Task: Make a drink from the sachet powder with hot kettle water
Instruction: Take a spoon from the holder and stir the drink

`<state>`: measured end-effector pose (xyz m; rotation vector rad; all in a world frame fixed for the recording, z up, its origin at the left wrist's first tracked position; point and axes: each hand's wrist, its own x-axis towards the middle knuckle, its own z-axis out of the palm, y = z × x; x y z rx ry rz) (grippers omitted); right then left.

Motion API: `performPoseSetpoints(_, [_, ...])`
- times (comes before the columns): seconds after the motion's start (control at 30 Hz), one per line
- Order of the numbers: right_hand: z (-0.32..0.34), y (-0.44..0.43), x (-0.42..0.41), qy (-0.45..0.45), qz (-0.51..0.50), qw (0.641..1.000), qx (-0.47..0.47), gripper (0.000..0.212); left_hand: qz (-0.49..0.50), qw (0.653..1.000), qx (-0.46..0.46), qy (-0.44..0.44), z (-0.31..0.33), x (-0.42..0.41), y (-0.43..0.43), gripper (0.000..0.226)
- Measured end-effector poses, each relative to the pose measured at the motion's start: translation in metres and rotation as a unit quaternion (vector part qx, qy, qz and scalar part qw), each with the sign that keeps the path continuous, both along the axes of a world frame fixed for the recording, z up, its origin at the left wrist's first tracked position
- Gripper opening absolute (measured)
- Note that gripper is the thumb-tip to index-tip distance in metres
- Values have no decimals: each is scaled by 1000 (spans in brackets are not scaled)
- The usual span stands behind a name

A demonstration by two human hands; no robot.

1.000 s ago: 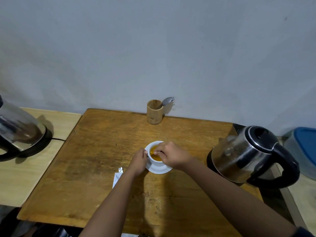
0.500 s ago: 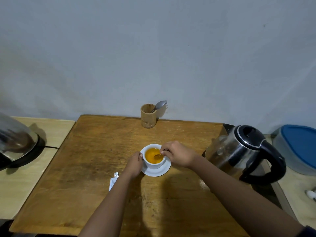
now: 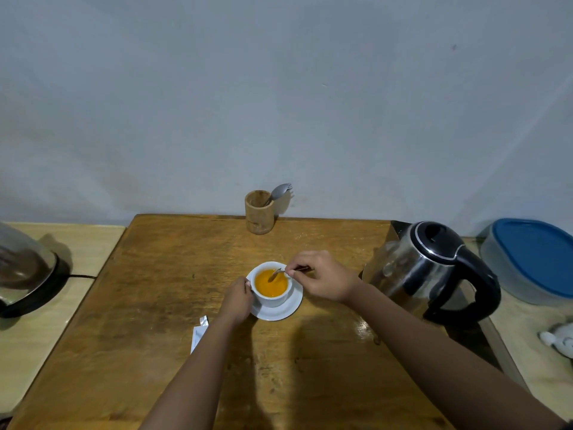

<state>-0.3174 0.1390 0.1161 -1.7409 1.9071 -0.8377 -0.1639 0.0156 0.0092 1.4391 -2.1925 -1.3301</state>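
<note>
From the head view, the small white cup (image 3: 272, 288) of orange drink sits on a white saucer (image 3: 280, 310) mid-way across the brown wooden surface (image 3: 155, 290). The left hand (image 3: 237, 301) wraps its fingers round the cup's left side. The right hand (image 3: 322, 279) pinches a thin metal spoon (image 3: 277, 273) dipped in the drink. The shiny steel kettle (image 3: 428, 268) stands at the right.

The round white ceramic cup (image 3: 273, 297) held opaque orange liquid (image 3: 271, 283); the rounded steel kettle (image 3: 431, 270) wore a black handle and lid.
</note>
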Motion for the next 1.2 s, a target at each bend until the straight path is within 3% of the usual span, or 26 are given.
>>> performPoseSetpoints(0.13, [0,0,3,-32,-102,993,-52,17,10,1000,-8,16,-2,1,2,28])
performPoseSetpoints(0.23, [1,-1,0,-135,-209,966,-71,14,18,999,-12,25,-3,2,2,28])
performPoseSetpoints(0.33, [1,3,-4,-297,-298,903,-89,16,22,999,-5,39,-4,3,2,27])
performPoseSetpoints(0.47, [-11,27,-5,-477,-396,767,-165,13,20,998,6,52,-5,4,1,27])
performPoseSetpoints(0.57, [-34,46,-1,-492,-489,700,-172,15,19,998,10,63,-5,5,3,23])
performPoseSetpoints(0.73, [-67,60,7,-495,-561,651,-125,18,27,995,7,92,-7,6,7,20])
performPoseSetpoints(0.93, [-104,63,12,-478,-593,648,-17,15,50,992,21,113,-5,7,11,17])
performPoseSetpoints(1.2, [-117,60,22,-328,-518,763,204,9,66,985,72,139,-5,8,8,18])
